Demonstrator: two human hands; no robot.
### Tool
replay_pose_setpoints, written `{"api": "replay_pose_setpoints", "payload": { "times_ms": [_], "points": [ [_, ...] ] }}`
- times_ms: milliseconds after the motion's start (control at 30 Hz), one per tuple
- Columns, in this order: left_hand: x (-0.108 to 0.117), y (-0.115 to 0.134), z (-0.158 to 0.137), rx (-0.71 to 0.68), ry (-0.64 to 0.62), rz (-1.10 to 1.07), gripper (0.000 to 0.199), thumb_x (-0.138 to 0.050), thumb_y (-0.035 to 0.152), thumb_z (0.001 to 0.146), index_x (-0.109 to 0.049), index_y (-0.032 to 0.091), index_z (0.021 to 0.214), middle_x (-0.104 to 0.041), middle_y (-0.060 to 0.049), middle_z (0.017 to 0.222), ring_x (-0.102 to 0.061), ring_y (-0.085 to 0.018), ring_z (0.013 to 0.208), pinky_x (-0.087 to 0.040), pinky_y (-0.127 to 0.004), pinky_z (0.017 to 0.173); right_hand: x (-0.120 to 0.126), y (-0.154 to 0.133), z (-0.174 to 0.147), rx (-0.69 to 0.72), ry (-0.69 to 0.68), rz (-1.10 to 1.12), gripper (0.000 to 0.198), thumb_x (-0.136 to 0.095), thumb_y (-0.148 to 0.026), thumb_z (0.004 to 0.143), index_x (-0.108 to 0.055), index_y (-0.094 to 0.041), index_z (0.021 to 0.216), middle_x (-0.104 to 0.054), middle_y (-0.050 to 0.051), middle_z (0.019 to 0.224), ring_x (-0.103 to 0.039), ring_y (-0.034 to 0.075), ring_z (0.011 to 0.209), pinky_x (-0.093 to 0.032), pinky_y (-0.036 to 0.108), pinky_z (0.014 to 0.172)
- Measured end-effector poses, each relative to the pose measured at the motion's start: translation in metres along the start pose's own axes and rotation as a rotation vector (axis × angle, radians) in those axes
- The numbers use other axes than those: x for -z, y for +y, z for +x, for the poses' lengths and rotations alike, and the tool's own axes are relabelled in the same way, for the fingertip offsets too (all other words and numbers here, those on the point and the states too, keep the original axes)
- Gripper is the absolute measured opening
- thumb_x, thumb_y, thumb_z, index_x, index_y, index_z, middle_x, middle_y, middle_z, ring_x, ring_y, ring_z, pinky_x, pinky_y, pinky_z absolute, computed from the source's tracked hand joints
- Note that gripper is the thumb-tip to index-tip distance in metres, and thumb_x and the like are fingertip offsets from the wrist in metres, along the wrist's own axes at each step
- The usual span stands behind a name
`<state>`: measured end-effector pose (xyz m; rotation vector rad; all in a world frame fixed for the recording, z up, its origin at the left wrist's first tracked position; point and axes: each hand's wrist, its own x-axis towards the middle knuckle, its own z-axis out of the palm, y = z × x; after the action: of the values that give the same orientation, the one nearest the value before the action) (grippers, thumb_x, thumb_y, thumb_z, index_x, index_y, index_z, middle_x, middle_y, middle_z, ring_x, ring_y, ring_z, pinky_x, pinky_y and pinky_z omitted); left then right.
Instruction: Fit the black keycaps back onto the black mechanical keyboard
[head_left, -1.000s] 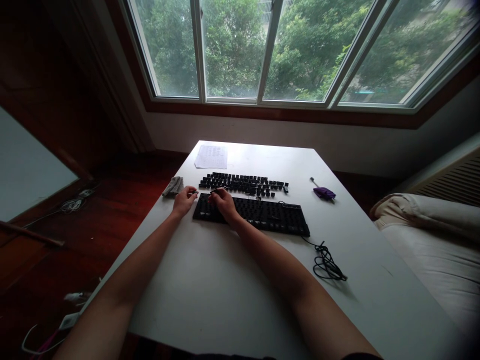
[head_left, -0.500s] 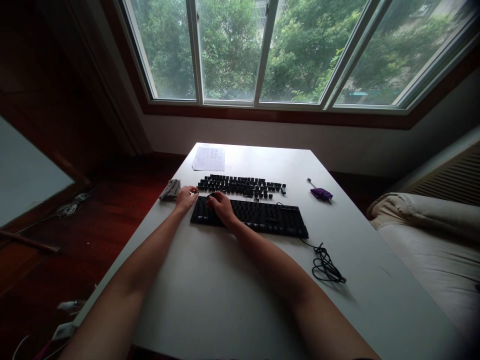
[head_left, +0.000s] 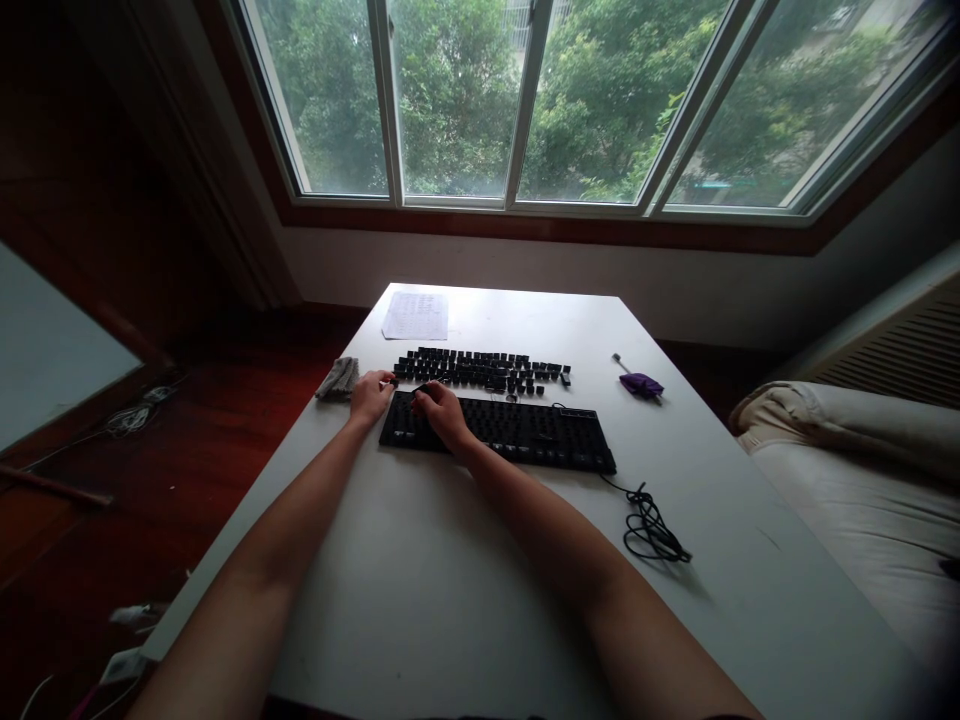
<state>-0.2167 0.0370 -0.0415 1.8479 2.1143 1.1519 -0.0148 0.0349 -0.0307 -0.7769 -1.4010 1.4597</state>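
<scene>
A black keyboard (head_left: 540,435) lies on the white table, and many of its keycaps appear to be off. Beyond it, loose black keycaps (head_left: 480,368) stand in rows. My left hand (head_left: 370,397) rests at the left end of those rows, its fingertips closed at a small dark keycap (head_left: 394,382). Over the keyboard's upper left part, my right hand (head_left: 442,412) is closed in a pinch on a small dark thing whose kind I cannot make out. My right hand hides some of the keyboard's left side.
A grey cloth (head_left: 339,379) lies left of my left hand. A printed paper sheet (head_left: 415,316) is at the table's back left. On the right are a purple cloth (head_left: 642,386) with a brush-like handle (head_left: 621,364) and the coiled keyboard cable (head_left: 654,530).
The camera view has shifted very slightly. Both hands stay in nearly the same places, and nothing is visibly picked up or let go.
</scene>
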Motion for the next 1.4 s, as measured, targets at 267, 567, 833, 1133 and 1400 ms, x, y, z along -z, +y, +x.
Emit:
{"api": "replay_pose_setpoints", "payload": {
  "times_ms": [267, 567, 833, 1133, 1400],
  "points": [
    [0.000, 0.000, -0.002, -0.025, 0.008, 0.041, 0.022, -0.062, 0.024, 0.083, -0.072, 0.024, 0.103, -0.063, -0.008, 0.103, -0.058, -0.021, 0.083, -0.046, -0.036, 0.087, -0.001, -0.003, -0.002, 0.026, -0.004, 0.016, 0.027, -0.065, -0.041, 0.079, -0.050, -0.025, 0.095, -0.069, -0.002, 0.082, -0.067, 0.016, 0.068, -0.052, 0.026, 0.058],
    [-0.001, -0.001, -0.002, -0.023, 0.055, 0.114, 0.023, -0.059, 0.018, 0.085, -0.070, 0.023, 0.105, -0.063, -0.007, 0.104, -0.060, -0.020, 0.083, -0.049, -0.034, 0.085, -0.001, -0.004, -0.005, 0.103, -0.067, -0.094, 0.025, -0.061, -0.045, 0.085, -0.059, -0.022, 0.094, -0.066, -0.002, 0.073, -0.064, 0.016, 0.063, -0.051, 0.026, 0.060],
    [0.005, 0.008, -0.015, -0.065, 0.117, 0.080, 0.022, -0.055, 0.021, 0.088, -0.068, 0.022, 0.106, -0.065, -0.006, 0.101, -0.061, -0.019, 0.081, -0.049, -0.033, 0.083, -0.003, -0.015, -0.018, 0.207, -0.140, -0.320, 0.027, -0.061, -0.047, 0.088, -0.066, -0.021, 0.094, -0.065, -0.001, 0.068, -0.061, 0.015, 0.062, -0.048, 0.025, 0.063],
    [0.010, 0.014, -0.020, -0.152, -0.095, 0.011, 0.017, -0.058, 0.031, 0.087, -0.071, 0.023, 0.094, -0.064, -0.003, 0.089, -0.060, -0.016, 0.074, -0.048, -0.030, 0.073, -0.002, -0.018, -0.019, 0.267, -0.244, -0.419, 0.028, -0.057, -0.042, 0.092, -0.068, -0.020, 0.104, -0.067, -0.001, 0.070, -0.058, 0.013, 0.061, -0.043, 0.022, 0.062],
    [0.012, 0.013, -0.020, -0.131, -0.127, -0.030, 0.020, -0.058, 0.034, 0.087, -0.072, 0.023, 0.096, -0.065, -0.004, 0.095, -0.062, -0.017, 0.076, -0.051, -0.031, 0.077, -0.006, -0.025, -0.030, 0.495, -0.339, -0.729, 0.015, -0.060, -0.031, 0.090, -0.065, -0.019, 0.098, -0.064, 0.000, 0.080, -0.050, 0.012, 0.066, -0.037, 0.022, 0.065]
  ]
}}
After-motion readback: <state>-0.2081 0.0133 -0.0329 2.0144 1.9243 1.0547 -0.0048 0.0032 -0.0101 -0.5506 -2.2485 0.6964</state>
